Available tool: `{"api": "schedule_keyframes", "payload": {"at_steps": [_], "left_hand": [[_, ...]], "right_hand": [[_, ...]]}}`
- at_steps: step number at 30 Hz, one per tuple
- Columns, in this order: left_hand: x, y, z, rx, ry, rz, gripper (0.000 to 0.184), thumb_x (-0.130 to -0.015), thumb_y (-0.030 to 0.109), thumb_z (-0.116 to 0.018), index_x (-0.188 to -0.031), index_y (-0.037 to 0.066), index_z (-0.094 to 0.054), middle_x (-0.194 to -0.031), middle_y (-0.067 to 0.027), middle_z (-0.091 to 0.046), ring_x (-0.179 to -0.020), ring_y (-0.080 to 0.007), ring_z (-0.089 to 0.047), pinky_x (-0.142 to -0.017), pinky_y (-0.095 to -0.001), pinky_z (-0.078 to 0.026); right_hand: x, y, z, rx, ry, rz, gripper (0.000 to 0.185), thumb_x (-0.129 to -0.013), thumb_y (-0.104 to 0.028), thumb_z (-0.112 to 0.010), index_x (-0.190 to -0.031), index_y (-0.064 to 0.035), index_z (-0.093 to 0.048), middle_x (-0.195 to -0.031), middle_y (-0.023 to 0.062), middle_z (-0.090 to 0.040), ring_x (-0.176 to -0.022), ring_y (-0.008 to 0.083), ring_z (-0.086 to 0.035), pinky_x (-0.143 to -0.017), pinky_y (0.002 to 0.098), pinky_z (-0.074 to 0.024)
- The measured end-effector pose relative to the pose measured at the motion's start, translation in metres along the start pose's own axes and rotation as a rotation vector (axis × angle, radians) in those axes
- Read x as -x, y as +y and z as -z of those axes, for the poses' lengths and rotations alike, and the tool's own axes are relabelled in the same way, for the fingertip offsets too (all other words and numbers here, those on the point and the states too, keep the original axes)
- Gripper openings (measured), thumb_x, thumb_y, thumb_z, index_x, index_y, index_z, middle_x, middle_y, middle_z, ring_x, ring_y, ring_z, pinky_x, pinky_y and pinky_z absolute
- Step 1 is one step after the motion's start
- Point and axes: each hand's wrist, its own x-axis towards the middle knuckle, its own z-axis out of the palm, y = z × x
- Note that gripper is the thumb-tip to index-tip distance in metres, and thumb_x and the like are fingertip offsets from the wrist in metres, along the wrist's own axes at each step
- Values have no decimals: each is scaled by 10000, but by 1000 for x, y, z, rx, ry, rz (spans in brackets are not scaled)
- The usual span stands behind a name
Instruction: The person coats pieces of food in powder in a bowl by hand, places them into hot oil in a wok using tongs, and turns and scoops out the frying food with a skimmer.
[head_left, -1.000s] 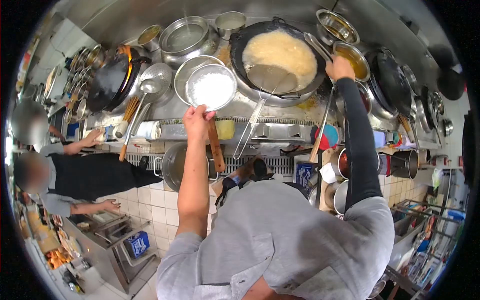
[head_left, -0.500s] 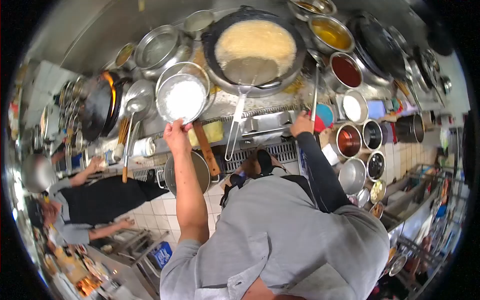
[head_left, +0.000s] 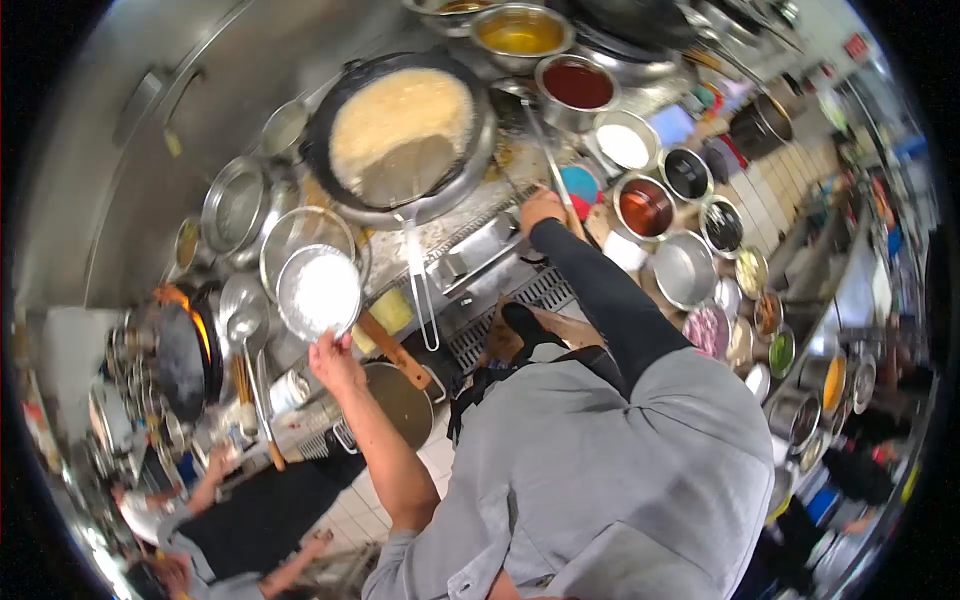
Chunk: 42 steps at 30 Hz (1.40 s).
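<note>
My left hand (head_left: 337,362) grips the near rim of a metal bowl (head_left: 345,318) with white powder (head_left: 318,288) in it. Just behind the bowl sits a wire strainer (head_left: 308,220). My right hand (head_left: 543,210) is closed at the stove's front edge, right beside the handle of a ladle (head_left: 545,148); what its fingers hold is hidden. Between and beyond my hands, a large wok (head_left: 478,150) contains pale, foamy bubbling oil (head_left: 400,112). A mesh skimmer (head_left: 410,172) is partly dipped in it, its handle pointing toward me.
Bowls of yellow liquid (head_left: 520,35), red sauce (head_left: 578,82) and white powder (head_left: 624,140) stand right of the wok. Flame (head_left: 172,296) rises by another wok (head_left: 182,360) at left. A co-worker's black apron (head_left: 275,515) shows lower left. A pot (head_left: 398,405) sits below my left arm.
The whole view has turned and shifted, so the wok now appears farther left and more containers show at right. My left hand still holds the bowl; my right hand stays by the ladle handle.
</note>
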Motion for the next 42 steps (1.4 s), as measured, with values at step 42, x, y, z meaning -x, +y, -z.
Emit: {"api": "schedule_keyframes", "payload": {"at_steps": [42], "left_hand": [[696,-213,216,-1067,-2366,1156,255,-913,221,-674,-842,33,-517,-749,-64,-599,-655,-156,-641,-532,-288,-563]], "right_hand": [[776,60,-119,-896,131,-579,293,-862,-275,-583,-1092,-110,-658,-1139,137,-649,-1123,332,-571,-984,450,-413]]}}
